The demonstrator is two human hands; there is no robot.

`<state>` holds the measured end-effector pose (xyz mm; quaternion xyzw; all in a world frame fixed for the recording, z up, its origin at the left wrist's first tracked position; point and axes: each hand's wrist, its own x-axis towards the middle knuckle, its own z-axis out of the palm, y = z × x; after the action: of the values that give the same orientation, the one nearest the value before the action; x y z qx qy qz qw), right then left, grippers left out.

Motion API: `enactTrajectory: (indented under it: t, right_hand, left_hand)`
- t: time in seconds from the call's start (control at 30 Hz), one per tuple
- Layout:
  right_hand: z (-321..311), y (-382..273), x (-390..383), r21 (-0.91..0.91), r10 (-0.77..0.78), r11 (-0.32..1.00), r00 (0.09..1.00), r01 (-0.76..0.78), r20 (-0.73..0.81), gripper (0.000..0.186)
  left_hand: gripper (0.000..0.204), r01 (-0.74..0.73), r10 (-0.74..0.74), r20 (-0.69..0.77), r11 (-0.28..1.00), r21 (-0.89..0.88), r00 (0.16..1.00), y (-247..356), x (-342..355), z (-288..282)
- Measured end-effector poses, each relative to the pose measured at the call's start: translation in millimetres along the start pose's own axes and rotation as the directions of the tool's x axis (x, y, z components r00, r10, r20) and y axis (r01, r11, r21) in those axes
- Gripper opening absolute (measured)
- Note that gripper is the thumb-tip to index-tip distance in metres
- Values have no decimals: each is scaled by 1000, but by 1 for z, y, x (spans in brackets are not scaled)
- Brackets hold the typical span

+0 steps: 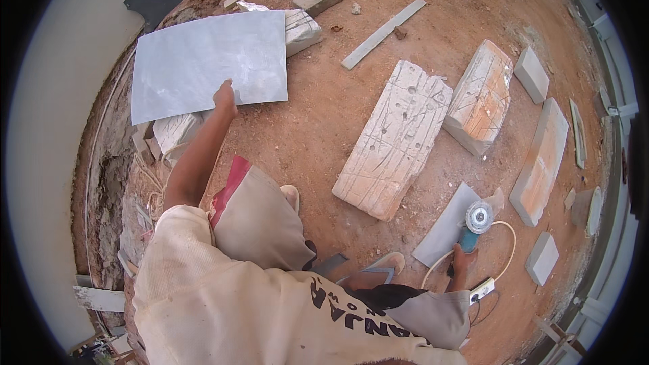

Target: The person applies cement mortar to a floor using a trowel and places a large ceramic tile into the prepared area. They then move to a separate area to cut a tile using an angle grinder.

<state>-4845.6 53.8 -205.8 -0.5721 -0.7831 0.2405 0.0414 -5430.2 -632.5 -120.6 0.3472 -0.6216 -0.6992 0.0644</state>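
A large, smooth, light grey rectangular slab (203,61) lies at the far left on rough white blocks. My left hand (225,98) is closed on its near edge, with a finger showing on the upper face; the rest of the grip is hidden beneath. To the right, my right hand (463,257) is wrapped round the body of a teal angle grinder (472,224), its round disc facing up. A smaller grey slab piece (443,230) lies on the ground beside the grinder. Whether the disc spins cannot be told.
A scored, pitted block (395,138) lies right of centre, beside an orange-stained block (478,98). Further right are a long slab (539,162) and a small tile piece (543,259). A pale cord (514,247) loops near a white power strip (482,290). A narrow strip (383,34) lies further off.
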Motion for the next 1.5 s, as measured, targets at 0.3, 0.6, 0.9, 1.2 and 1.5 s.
enactTrajectory:
  t: [0.3,0.6,0.9,1.2,1.5]
  right_hand:
    - [-66,66,42,-331,104,944,958,-11,266,91]
    - [-88,-14,50,-258,58,966,963,12,263,84]
    - [-102,-114,45,-93,-252,952,922,290,295,61]
    - [-69,-355,25,42,-440,845,649,533,621,70]
    - [93,-554,-47,325,-669,723,500,610,550,97]
  left_hand:
    - [62,103,-244,-277,891,-441,929,-33,-15,-3]
    - [39,37,25,68,629,-776,997,-57,43,-19]
    - [42,-75,74,-27,800,-595,997,-19,25,-41]
    - [43,-56,137,101,823,-565,985,9,-10,-71]
    - [50,-55,161,191,882,-467,968,29,-83,-57]
